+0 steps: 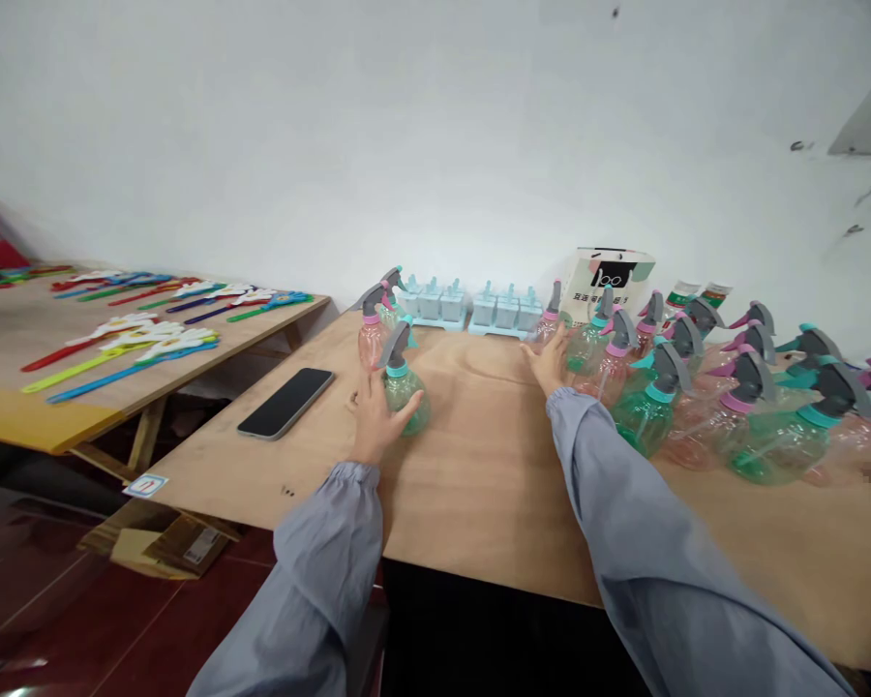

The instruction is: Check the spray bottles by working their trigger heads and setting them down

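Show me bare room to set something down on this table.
Bare: middle of the table, between the green spray bottle at the left hand and the right hand; the strip between the phone and front edge. Crowded: the right side, packed with other spray bottles.

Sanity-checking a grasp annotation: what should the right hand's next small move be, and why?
Probably secure its grip around the pink spray bottle: the right hand is right at that bottle, but a firm hold can't be confirmed from this view. The left hand is around a green spray bottle, so I'd leave that one be.
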Demonstrator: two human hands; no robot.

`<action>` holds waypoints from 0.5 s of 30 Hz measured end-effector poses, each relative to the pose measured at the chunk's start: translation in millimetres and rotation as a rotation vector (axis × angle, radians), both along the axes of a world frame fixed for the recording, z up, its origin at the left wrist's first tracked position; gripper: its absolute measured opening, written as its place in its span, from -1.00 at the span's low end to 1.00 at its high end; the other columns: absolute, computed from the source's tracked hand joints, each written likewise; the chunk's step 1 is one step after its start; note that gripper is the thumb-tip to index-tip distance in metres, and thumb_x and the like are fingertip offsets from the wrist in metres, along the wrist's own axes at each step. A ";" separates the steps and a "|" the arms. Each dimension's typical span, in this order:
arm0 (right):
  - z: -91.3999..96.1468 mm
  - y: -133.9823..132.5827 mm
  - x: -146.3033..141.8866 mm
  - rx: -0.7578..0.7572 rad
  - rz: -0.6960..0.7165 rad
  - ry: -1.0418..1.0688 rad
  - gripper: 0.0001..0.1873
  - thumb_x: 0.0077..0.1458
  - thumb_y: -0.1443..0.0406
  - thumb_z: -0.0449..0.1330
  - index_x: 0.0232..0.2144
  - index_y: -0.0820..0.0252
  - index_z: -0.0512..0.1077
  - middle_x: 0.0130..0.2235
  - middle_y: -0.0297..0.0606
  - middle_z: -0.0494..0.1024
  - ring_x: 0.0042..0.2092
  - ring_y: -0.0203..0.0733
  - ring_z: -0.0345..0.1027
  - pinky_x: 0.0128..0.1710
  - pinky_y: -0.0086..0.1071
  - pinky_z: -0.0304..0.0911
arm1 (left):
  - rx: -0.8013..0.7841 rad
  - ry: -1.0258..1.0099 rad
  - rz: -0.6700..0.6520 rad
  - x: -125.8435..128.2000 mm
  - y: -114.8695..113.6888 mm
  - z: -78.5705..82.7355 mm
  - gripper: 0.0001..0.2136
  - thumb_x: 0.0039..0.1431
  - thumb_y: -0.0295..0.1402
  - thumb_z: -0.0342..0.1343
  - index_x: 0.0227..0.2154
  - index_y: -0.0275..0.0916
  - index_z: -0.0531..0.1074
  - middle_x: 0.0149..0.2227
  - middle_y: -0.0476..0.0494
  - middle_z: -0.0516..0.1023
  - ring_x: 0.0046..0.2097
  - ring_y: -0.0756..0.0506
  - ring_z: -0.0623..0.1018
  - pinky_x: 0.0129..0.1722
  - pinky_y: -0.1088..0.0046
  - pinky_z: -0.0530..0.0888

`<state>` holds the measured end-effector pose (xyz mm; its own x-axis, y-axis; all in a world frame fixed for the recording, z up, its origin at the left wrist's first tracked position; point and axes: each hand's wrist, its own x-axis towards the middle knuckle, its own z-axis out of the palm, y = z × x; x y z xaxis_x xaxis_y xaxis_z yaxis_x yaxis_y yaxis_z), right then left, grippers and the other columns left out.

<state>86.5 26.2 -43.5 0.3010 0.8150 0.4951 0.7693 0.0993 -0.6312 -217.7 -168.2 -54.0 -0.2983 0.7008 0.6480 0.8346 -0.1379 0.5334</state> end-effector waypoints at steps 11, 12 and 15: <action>1.0 -2.7 6.8 0.091 0.078 0.050 0.21 0.12 -0.09 0.23 0.40 0.50 -0.36 0.40 0.40 -0.06 0.45 0.19 -0.21 0.35 0.04 -0.04 | -0.002 -0.025 -0.003 0.7 1.5 0.9 -0.43 0.12 -0.09 0.21 0.13 -0.23 0.28 0.11 -0.40 0.44 0.23 -0.40 0.40 0.18 -0.08 0.28; 2.4 -8.9 5.1 0.129 0.080 0.065 0.18 0.14 -0.08 0.21 0.40 0.51 -0.35 0.41 0.39 -0.07 0.46 0.17 -0.22 0.36 0.03 -0.06 | 0.011 -0.035 -0.019 -0.2 2.4 0.2 -0.43 0.12 -0.09 0.21 0.13 -0.23 0.27 0.11 -0.39 0.45 0.23 -0.39 0.40 0.19 -0.06 0.28; 9.4 -37.5 -9.0 0.305 0.175 0.100 0.02 0.21 -0.05 0.13 0.40 0.39 -0.26 0.42 0.25 -0.03 0.46 0.06 -0.19 0.40 0.00 -0.13 | 0.053 -0.080 -0.097 -2.8 5.4 -3.8 -0.39 0.11 -0.08 0.21 0.16 -0.23 0.24 0.11 -0.39 0.44 0.23 -0.36 0.41 0.20 0.01 0.32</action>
<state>77.5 -11.3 -34.2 0.2293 0.6779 0.6985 0.6598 0.4193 -0.6236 -220.4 -162.8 -57.8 -0.2828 0.6945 0.6616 0.7712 -0.2455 0.5874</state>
